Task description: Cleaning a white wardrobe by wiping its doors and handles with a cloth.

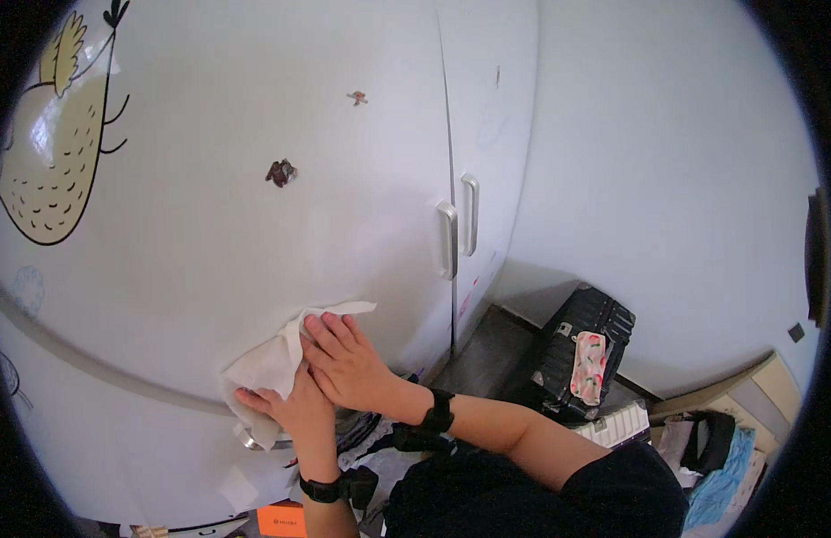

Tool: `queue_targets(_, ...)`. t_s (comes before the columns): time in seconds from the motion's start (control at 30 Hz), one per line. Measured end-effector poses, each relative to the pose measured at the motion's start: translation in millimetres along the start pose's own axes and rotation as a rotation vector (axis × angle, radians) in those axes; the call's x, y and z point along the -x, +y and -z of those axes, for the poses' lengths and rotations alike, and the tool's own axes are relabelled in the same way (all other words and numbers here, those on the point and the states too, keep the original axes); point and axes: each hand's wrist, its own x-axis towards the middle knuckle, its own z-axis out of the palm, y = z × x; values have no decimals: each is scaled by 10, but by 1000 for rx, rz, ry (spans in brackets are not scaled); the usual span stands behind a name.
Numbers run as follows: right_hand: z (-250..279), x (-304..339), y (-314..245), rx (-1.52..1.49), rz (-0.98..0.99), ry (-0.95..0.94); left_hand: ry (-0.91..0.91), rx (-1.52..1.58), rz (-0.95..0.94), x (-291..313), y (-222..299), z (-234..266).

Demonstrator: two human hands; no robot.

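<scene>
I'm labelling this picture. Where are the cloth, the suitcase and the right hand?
Cloth point(265, 363), head view: its left part.
Suitcase point(566, 342), head view: its black shell.
Right hand point(346, 369), head view: its back.

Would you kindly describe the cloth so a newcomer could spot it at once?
Start with the big white cabinet across the left and centre. Low on its front, find the left hand and right hand together. The cloth is beneath them: off-white and creased, its loose, folded edges setting it apart from the smooth cabinet.
</scene>
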Motion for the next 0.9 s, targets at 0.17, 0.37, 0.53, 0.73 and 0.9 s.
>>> queue_targets(0.17,37,-4,-11,9,7,-25,15,129,105,-1,41,51)
queue_targets(0.37,7,15,-9,13,9,-7,-19,100,77,7,17,34)
queue_targets(0.53,6,19,-7,-1,-23,-20,2,83,89,13,22,-20)
queue_targets(0.73,-23,51,16,-11,-31,-36,62,118,82,22,26,-21)
queue_targets(0.9,-11,68,13,-4,-28,-26,62,94,81,44,37,-56)
